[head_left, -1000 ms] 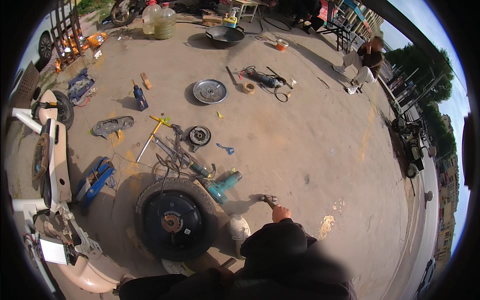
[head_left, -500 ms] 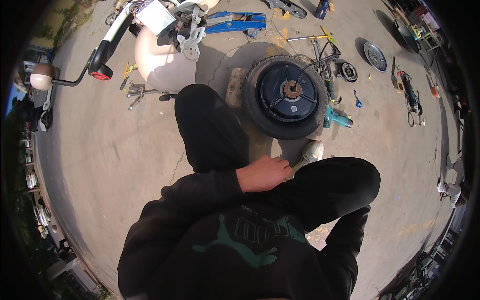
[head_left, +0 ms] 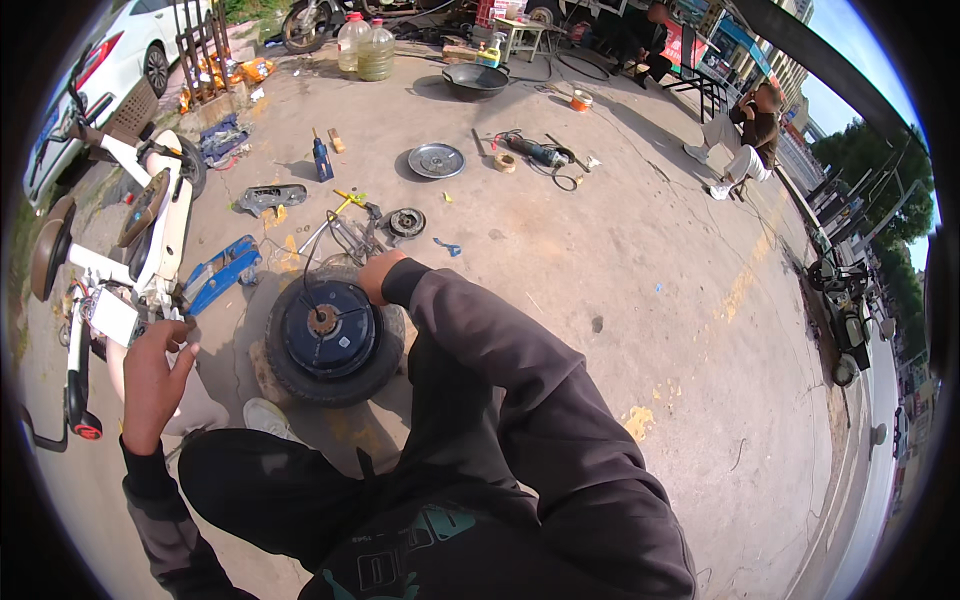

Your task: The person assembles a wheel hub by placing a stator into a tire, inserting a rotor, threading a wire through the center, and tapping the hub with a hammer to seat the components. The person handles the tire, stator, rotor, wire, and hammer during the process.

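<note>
A hub-motor wheel (head_left: pixel 318 345) with a black tyre lies on its side in front of me, its toothed sprocket (head_left: pixel 322 319) facing up and a cable rising from the middle. My right hand (head_left: pixel 378 276) is at the wheel's far right edge; its fingers are hidden, so I cannot tell what it grasps. Raised on the left, my left hand (head_left: pixel 155 383) is empty, thumb and fingers apart. It appears in front of the pale scooter body (head_left: pixel 150 235). Beyond the wheel are a yellow-handled tool (head_left: pixel 350 200) and a round brake-like part (head_left: pixel 406 222).
A blue swingarm-like part (head_left: pixel 222 273) lies left of the wheel. Farther off are a metal disc (head_left: pixel 437 160), an angle grinder (head_left: pixel 540 152), a black pan (head_left: pixel 475 82) and liquid-filled jugs (head_left: pixel 376 52). A seated person (head_left: pixel 750 135) is at far right. My shoe (head_left: pixel 267 418) is near the wheel.
My view has swung right and up, so the wheel appears farther left. My right hand has come into view at the wheel. My left hand has lifted from my lap toward the scooter.
</note>
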